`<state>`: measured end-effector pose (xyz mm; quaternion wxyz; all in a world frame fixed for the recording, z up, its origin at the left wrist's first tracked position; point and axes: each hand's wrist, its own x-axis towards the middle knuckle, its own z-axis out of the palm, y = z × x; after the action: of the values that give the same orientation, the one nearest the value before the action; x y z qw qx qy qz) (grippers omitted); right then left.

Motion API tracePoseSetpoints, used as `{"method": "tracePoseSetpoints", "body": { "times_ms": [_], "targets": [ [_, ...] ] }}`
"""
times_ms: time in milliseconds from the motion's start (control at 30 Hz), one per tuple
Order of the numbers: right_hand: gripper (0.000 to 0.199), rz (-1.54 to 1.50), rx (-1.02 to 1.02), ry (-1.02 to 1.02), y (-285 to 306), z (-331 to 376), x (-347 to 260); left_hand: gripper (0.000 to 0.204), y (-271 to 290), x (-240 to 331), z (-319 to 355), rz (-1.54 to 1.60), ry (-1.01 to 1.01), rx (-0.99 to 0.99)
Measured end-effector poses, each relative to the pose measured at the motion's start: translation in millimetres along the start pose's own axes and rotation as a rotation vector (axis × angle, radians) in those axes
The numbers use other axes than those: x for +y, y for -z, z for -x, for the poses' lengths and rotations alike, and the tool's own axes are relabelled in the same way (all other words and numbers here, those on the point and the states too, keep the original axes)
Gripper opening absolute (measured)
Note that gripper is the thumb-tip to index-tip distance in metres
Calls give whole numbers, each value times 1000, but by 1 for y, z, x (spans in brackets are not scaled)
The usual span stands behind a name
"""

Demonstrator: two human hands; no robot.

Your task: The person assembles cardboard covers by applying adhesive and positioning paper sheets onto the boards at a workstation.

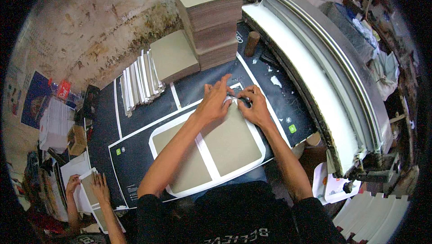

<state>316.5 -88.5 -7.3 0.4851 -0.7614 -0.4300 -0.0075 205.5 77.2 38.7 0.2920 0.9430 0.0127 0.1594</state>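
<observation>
A white cover sheet with two grey cardboard panels, the right one and the left one, lies in front of me on a dark table mat. A white strip runs between the panels. My left hand is at the sheet's far edge, its thumb and a finger closed on the white paper flap while other fingers stretch away. Close beside it on the right, my right hand pinches the same flap by the far corner. The fingertips partly hide the fold.
Tall cardboard stacks and a lower stack stand at the back. Left of them lies a fanned pile of white-edged pieces. A machine with a long metal roller borders the right. At lower left another person's hands hold a similar cover.
</observation>
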Motion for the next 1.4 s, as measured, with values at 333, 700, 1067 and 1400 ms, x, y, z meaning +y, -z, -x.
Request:
{"method": "tracePoseSetpoints", "body": {
  "times_ms": [333, 700, 1067, 1400],
  "targets": [
    [19, 13, -29, -37, 0, -2, 2, 90, -6, -6, -22, -115, 37, -188],
    [17, 12, -55, 23, -3, 0, 1, 79, -8, -10, -9, 1, -2, -99],
    [16, 42, -60, 19, -3, -1, -1, 71, -15, -10, 5, 39, 27, -32],
    [15, -90, 13, -72, -1, -4, -1, 78, 3, -8, 18, -136, -108, -182]
  ]
}}
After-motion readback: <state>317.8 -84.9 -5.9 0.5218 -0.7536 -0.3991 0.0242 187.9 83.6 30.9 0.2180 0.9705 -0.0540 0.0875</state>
